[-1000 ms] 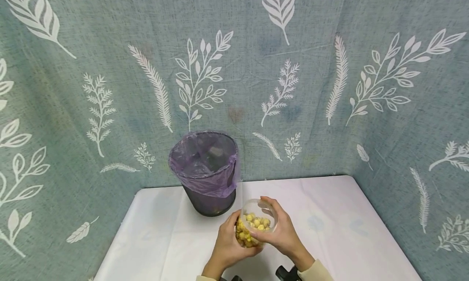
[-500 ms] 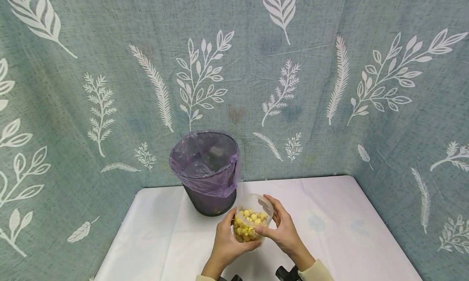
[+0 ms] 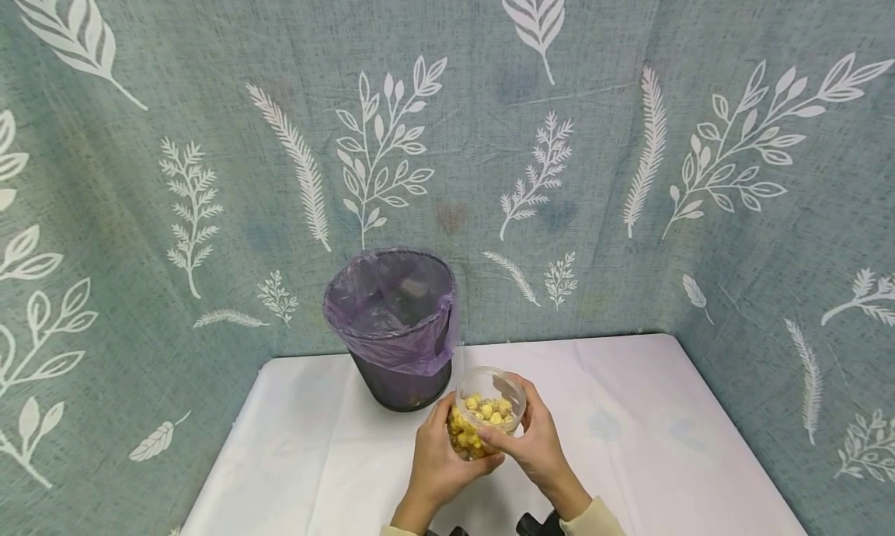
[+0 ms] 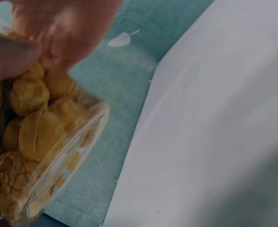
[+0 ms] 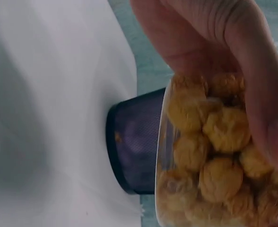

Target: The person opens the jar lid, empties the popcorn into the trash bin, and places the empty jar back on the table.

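Observation:
Both hands hold a clear round plastic tub (image 3: 463, 436) of yellow popcorn (image 3: 495, 412) above the table. Its mouth faces up and no lid covers it. My left hand (image 3: 439, 468) grips the tub's lower left side, with the thumb along the front near the base. On the right side, my right hand (image 3: 540, 447) grips the tub near its rim, thumb in front. In the right wrist view, the right hand's thumb lies against the wall, and rounded popcorn pieces (image 5: 221, 177) fill the lower tub. The left wrist view shows the tub's bottom edge (image 4: 77, 139) tilted and off the table.
A black mesh bin (image 3: 402, 384) with a purple liner (image 3: 395, 349) stands at the table's back left, beyond the tub. White cloth covers the table (image 3: 601, 412). A green leaf-patterned curtain (image 3: 447, 171) surrounds the back and sides.
The tub has risen slightly in the hands, away from me, and its tilt shifts a little. Both hands keep hold of it. The bin has not moved.

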The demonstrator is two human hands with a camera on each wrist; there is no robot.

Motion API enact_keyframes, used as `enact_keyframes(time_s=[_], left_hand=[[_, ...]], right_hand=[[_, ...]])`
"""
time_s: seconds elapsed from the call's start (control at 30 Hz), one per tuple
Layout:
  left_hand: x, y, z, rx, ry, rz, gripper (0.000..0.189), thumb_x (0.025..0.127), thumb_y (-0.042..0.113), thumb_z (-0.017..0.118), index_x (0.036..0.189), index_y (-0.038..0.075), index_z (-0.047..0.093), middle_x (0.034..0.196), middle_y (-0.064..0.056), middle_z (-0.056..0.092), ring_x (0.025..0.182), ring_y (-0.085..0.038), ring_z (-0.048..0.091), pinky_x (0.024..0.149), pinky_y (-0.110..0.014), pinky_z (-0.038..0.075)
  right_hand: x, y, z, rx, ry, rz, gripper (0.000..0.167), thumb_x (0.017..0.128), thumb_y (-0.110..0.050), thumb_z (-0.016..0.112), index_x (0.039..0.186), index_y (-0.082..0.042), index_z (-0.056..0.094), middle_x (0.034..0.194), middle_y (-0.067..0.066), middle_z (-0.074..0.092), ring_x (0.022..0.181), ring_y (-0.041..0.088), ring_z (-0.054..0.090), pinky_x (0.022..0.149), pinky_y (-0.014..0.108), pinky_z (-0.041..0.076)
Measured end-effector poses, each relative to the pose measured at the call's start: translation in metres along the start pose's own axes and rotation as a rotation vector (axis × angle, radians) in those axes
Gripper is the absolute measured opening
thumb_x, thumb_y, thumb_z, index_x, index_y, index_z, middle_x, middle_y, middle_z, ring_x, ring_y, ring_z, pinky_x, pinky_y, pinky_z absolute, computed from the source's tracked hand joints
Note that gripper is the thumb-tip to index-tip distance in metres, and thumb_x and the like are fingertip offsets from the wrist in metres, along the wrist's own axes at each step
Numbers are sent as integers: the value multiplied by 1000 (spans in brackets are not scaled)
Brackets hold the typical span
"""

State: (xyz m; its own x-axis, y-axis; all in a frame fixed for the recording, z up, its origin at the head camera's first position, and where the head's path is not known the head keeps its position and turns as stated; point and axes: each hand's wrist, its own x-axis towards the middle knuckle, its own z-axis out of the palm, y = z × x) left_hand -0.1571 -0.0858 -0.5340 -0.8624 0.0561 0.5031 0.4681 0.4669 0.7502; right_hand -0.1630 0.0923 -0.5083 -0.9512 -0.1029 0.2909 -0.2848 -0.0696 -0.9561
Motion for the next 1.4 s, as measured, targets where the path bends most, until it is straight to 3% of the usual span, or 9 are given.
enact_keyframes(time_s=[0.23,0.4,0.57,0.7,0.83,0.93,1.07,1.23,1.4], left_hand=[[3,-3,-14,-157,-166,-16,93,62,36,103,141,13,59,129,6,69,115,-16,67,102,-40,55],[3,-5,-24,-262,-288,-63,89,64,31,102,142,18,60,129,8,69,115,-18,67,105,-39,52],[4,-8,-26,-315,-330,-64,88,66,27,102,142,18,59,131,6,70,118,-20,67,108,-40,50],[3,-8,-23,-300,-269,-48,90,65,29,102,142,14,59,130,6,69,117,-20,67,107,-42,51],[2,-6,-16,-223,-157,-101,94,62,36,104,141,17,57,130,7,68,116,-17,66,104,-43,52],[1,-6,-8,-157,-56,-130,98,60,40,104,140,16,54,129,5,66,114,-16,65,100,-42,55],[-1,-4,3,-44,41,-112,102,61,50,102,140,10,52,128,-1,64,114,-18,65,97,-45,58],[-2,0,10,43,60,-79,106,61,58,98,140,3,53,127,-4,64,114,-21,64,95,-51,57],[-2,0,6,10,12,-85,102,59,53,100,139,6,56,126,0,65,113,-17,64,97,-48,56]], right_hand=[[5,-1,-19,77,-223,-56,82,83,-6,88,153,-4,46,151,25,50,137,31,51,113,33,42],[9,-4,-29,139,-373,-63,84,84,-11,88,155,-1,43,153,26,48,139,32,49,113,31,42],[11,-5,-32,178,-435,-50,83,88,-18,86,157,-2,42,154,28,46,138,26,51,113,33,43],[10,-1,-29,186,-396,-93,83,93,-22,83,158,2,38,156,30,43,144,35,46,115,29,40],[5,1,-22,94,-254,-101,83,94,-22,82,159,1,36,157,25,45,146,44,41,118,28,37],[3,2,-12,16,-142,-72,87,92,-18,84,160,2,35,158,23,45,149,42,39,123,43,33],[1,3,1,-22,-39,-25,96,85,-12,89,160,5,31,158,24,44,150,42,38,122,65,23],[0,3,10,-19,49,19,97,81,-10,91,159,-3,35,155,20,49,143,38,47,116,62,35],[2,2,7,4,23,5,92,81,-7,90,157,-5,39,152,20,51,136,32,51,112,52,41]])
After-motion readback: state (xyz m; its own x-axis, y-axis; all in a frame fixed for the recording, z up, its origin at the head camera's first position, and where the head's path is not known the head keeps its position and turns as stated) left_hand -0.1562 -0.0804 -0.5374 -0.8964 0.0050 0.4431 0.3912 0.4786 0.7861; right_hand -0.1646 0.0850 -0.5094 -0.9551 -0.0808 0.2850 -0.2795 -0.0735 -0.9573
